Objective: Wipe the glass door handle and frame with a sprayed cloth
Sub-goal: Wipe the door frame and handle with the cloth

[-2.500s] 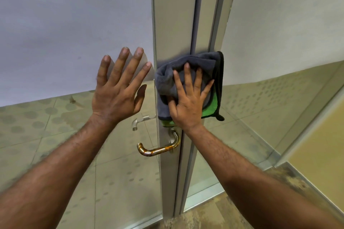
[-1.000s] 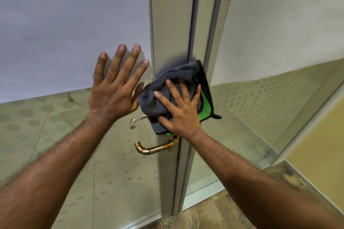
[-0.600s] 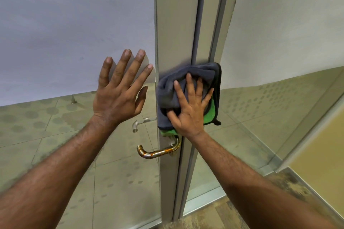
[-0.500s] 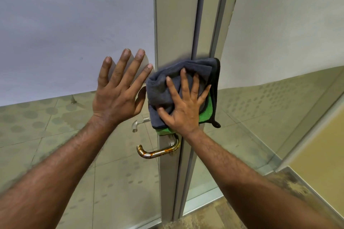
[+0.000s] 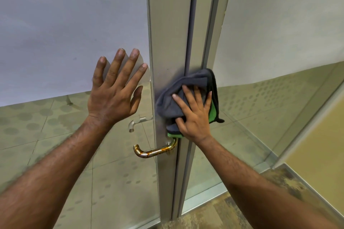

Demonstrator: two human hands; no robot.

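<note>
A grey cloth (image 5: pixel 173 96) with a green underside is pressed flat against the metal door frame (image 5: pixel 169 24), just above the brass lever handle (image 5: pixel 154 151). My right hand (image 5: pixel 194 115) lies spread over the cloth and holds it to the frame. My left hand (image 5: pixel 115 91) rests flat on the glass door pane (image 5: pixel 74 33) left of the frame, fingers apart, holding nothing. The handle's base is hidden under the cloth's lower edge.
A second, silver handle (image 5: pixel 135 122) shows through the glass on the door's far side. Right of the frame stands a fixed glass panel (image 5: pixel 279 42) with a metal bottom rail (image 5: pixel 202 194). Mottled floor (image 5: pixel 204 215) lies below, a yellow wall (image 5: pixel 320 156) at the right.
My right hand has rubbed the cloth left and right across the frame, and it now sits a little lower and further right. My left hand has stayed flat on the glass.
</note>
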